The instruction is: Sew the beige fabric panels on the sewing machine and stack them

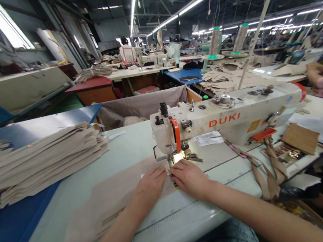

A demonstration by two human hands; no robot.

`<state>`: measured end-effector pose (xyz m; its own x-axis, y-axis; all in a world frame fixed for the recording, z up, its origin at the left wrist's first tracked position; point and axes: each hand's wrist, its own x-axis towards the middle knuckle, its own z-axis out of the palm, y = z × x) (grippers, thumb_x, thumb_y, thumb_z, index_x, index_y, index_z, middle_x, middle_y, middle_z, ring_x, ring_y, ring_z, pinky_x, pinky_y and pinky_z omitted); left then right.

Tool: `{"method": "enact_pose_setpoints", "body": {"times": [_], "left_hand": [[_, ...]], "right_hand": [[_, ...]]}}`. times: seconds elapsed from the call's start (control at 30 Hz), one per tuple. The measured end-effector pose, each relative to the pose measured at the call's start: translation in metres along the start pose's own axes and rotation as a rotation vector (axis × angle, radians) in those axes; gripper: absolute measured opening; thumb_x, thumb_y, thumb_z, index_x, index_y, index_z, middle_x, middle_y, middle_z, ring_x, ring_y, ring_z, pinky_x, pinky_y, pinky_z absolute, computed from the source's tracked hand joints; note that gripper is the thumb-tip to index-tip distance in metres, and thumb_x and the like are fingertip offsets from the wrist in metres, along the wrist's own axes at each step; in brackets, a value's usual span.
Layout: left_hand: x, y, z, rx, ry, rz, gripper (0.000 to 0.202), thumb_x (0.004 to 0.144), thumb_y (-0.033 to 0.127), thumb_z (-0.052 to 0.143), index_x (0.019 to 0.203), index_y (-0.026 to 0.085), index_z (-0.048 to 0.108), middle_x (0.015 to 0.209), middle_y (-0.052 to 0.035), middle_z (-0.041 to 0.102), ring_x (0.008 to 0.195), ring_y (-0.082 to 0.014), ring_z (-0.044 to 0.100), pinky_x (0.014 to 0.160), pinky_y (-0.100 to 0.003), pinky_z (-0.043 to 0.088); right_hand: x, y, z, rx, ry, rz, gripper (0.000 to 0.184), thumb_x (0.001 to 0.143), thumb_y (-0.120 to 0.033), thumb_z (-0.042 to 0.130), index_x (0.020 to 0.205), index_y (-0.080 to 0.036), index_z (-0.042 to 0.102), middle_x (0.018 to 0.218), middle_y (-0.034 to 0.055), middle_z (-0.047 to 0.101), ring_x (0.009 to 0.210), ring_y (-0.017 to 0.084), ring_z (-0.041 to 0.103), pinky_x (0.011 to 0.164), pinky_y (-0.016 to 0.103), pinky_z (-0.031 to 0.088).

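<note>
Pressing flat, unclenched, left hand point(149, 184) and right hand point(189, 178) pin beige fabric piece point(112, 204) at sewing machine point(225, 121) needle, steadying the seam; cut stack point(43, 161) waits on worktop point(132, 143).

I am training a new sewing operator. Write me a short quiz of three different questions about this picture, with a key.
1. True or false: both hands, the left hand and the right hand, lie flat on the flat beige fabric piece in front of the needle.
2. On which side of the white DUKI sewing machine lies the tall stack of folded beige fabric pieces? A) the person's left B) the person's right C) behind the machine
3. Fill in: the lever guard on the machine's head is coloured ____.

Key: 1 true; 2 A; 3 orange.
</note>
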<state>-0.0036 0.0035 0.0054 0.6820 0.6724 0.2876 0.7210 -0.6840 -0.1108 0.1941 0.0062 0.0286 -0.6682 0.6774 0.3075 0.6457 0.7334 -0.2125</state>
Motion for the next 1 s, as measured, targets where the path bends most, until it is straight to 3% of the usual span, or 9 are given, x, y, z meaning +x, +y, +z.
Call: {"method": "enact_pose_setpoints", "body": {"times": [0.1, 0.27, 0.5, 0.8, 1.0], "left_hand": [[-0.006, 0.002, 0.000, -0.010, -0.001, -0.017, 0.036, 0.088, 0.006, 0.037, 0.110, 0.012, 0.065, 0.113, -0.0127, 0.070, 0.109, -0.0217, 0.062, 0.097, -0.036, 0.049], [-0.017, 0.009, -0.003, -0.101, 0.004, -0.116, 0.040, 0.094, 0.028, 0.042, 0.129, 0.014, 0.056, 0.128, -0.0121, 0.063, 0.117, -0.0226, 0.058, 0.100, -0.039, 0.048], [-0.012, 0.023, -0.002, -0.119, -0.010, -0.130, 0.041, 0.095, 0.028, 0.041, 0.130, 0.013, 0.056, 0.131, -0.0125, 0.061, 0.120, -0.0230, 0.057, 0.102, -0.040, 0.045], [0.013, 0.008, 0.012, -0.069, -0.030, -0.184, 0.042, 0.094, 0.028, 0.037, 0.129, 0.014, 0.057, 0.133, -0.0120, 0.060, 0.122, -0.0217, 0.055, 0.104, -0.040, 0.042], [0.006, 0.014, 0.014, -0.098, -0.003, -0.142, 0.043, 0.097, 0.031, 0.033, 0.129, 0.014, 0.056, 0.133, -0.0130, 0.059, 0.122, -0.0230, 0.055, 0.104, -0.042, 0.042]], "right_hand": [[0.006, 0.003, 0.001, -0.078, -0.045, -0.021, 0.010, 0.091, -0.017, 0.057, 0.092, -0.014, 0.066, 0.089, 0.0075, 0.064, 0.088, 0.021, 0.056, 0.084, 0.033, 0.045], [0.004, 0.004, 0.003, -0.115, -0.056, -0.055, 0.009, 0.091, -0.015, 0.057, 0.090, -0.014, 0.066, 0.087, 0.0067, 0.062, 0.087, 0.021, 0.054, 0.082, 0.032, 0.044], [-0.003, 0.013, 0.001, -0.128, -0.057, -0.079, 0.011, 0.092, -0.016, 0.055, 0.086, -0.016, 0.064, 0.086, 0.0048, 0.062, 0.087, 0.021, 0.054, 0.080, 0.032, 0.043], [0.013, 0.024, 0.002, -0.147, -0.040, 0.000, 0.013, 0.094, -0.016, 0.051, 0.094, -0.015, 0.064, 0.092, 0.0073, 0.063, 0.085, 0.019, 0.056, 0.077, 0.030, 0.044], [0.007, 0.024, 0.005, -0.147, -0.007, -0.013, 0.016, 0.095, -0.016, 0.050, 0.088, -0.015, 0.064, 0.086, 0.0068, 0.063, 0.082, 0.019, 0.055, 0.076, 0.030, 0.043]]}}
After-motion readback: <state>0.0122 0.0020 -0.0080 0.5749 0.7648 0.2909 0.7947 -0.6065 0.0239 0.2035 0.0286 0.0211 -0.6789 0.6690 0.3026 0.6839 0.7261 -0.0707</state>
